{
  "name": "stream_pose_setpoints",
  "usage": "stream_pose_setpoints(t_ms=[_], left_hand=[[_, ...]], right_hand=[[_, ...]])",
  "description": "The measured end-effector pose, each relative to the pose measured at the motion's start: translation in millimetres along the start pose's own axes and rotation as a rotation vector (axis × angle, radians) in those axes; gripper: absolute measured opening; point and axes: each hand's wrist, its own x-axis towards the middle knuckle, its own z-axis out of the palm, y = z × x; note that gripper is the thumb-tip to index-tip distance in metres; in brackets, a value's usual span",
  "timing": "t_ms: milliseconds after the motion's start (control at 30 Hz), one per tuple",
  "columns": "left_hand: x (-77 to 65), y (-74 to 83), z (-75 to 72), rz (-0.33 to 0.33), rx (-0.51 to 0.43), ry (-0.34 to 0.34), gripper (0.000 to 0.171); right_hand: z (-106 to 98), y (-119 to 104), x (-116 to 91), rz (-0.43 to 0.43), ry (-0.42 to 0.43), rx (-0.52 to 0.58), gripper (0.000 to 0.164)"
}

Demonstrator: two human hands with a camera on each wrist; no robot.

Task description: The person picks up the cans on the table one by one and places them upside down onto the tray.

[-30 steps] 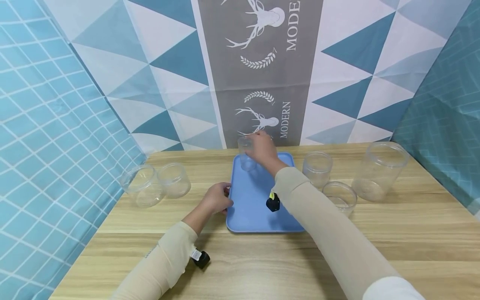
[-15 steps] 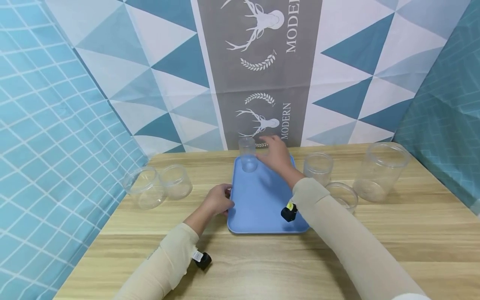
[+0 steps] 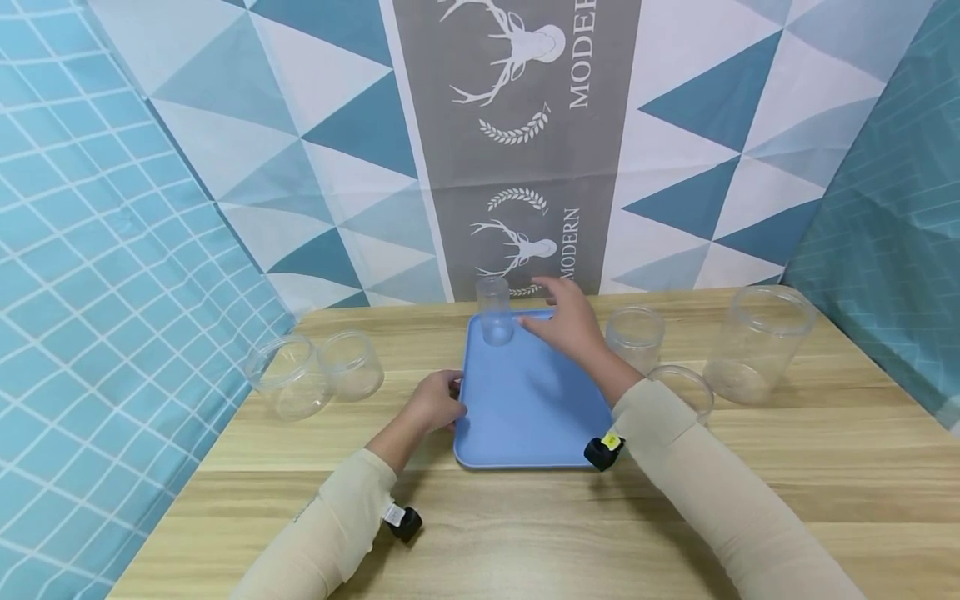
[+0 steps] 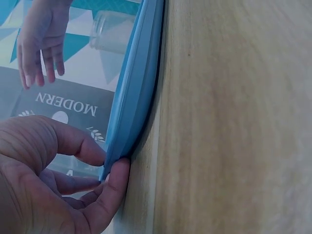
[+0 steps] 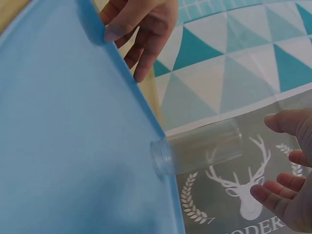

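Note:
A blue rectangular tray [image 3: 517, 408] lies on the wooden table. On its far left corner stands a tall, narrow clear cylinder [image 3: 495, 312], upright. My left hand [image 3: 435, 400] pinches the tray's left rim; the left wrist view shows thumb and fingers on both sides of the tray edge [image 4: 131, 92]. To the right of the cylinder, my right hand [image 3: 570, 325] hovers over the tray with thumb and fingers spread. In the right wrist view a gap separates the right hand [image 5: 292, 170] from the clear cylinder [image 5: 204, 146], and nothing is between its fingers.
Two clear round jars, a wider one [image 3: 292, 383] and a smaller one [image 3: 352, 367], stand left of the tray. On the right are a medium clear jar [image 3: 636, 329], a low one [image 3: 686, 387] partly behind the sleeve, and a large one [image 3: 757, 350]. Patterned cloth [image 3: 682, 142] hangs behind.
My right hand has let go of the narrow clear cylinder and drawn back to the right, its fingers spreading. The cylinder stays on the tray. My left hand keeps its place at the rim.

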Motion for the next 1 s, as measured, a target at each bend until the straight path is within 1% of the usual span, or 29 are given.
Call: stream_pose_setpoints(t_ms=[200, 300, 533, 667, 767, 867, 1000], left_hand=[[0.3, 0.0, 0.8, -0.002, -0.004, 0.008, 0.07], [0.5, -0.7, 0.8, -0.002, -0.003, 0.009, 0.07], [-1.1, 0.8, -1.3, 0.005, 0.002, 0.01, 0.069], [-1.4, -0.2, -1.8, 0.008, 0.009, -0.004, 0.065], [-1.4, -1.1, -1.8, 0.01, 0.019, -0.002, 0.06], [-2.4, -1.1, -2.2, 0.022, 0.033, 0.04, 0.056], [-5.3, 0.3, -3.9, 0.063, 0.046, 0.114, 0.049]], right_hand=[[-12, -3, -14, -0.034, -0.004, 0.03, 0.072], [-18, -5, -21, -0.057, -0.028, 0.013, 0.076], [-30, -6, -37, -0.151, -0.097, -0.054, 0.083], [-39, -5, -48, -0.171, -0.128, -0.085, 0.085], [-46, -2, -55, -0.18, -0.134, -0.096, 0.084], [-52, 1, -62, -0.198, -0.12, -0.106, 0.081], [-61, 7, -71, -0.224, -0.082, -0.118, 0.075]])
